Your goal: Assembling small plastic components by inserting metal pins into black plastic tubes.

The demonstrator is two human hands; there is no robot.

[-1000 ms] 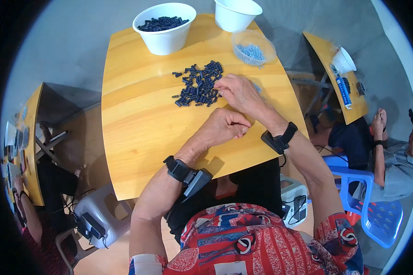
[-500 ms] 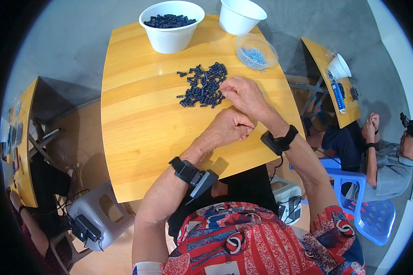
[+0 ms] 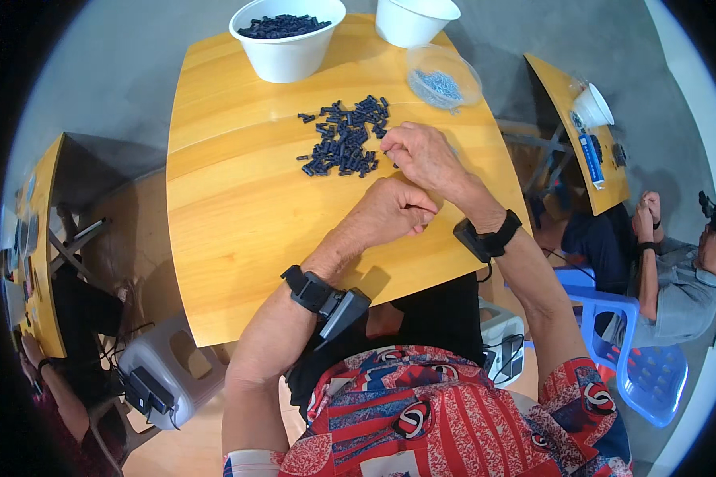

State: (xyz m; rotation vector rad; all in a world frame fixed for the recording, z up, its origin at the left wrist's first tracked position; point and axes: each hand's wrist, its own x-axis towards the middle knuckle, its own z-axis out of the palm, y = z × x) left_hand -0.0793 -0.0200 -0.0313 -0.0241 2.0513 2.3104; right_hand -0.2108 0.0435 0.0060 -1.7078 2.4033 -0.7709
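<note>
my left hand (image 3: 386,212), my right hand (image 3: 427,157): pinched narrow, contents indiscernible; black pieces (image 3: 345,143) toward worktop's (image 3: 231,238) far edge; light, steady fingertip pressure advisable.

Left hand (image 3: 391,210) curled, fingertips pinched; right hand (image 3: 423,156) farther forward, likewise pinched.

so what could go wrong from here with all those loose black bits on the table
The right hand is right beside the loose black pieces, so a careless sweep might scatter some.

The left hand sits very close to the right, so they could bump and fumble something small.

The clear tub of small metal pieces stands near the table's far right edge; a knock might spill it.
</note>
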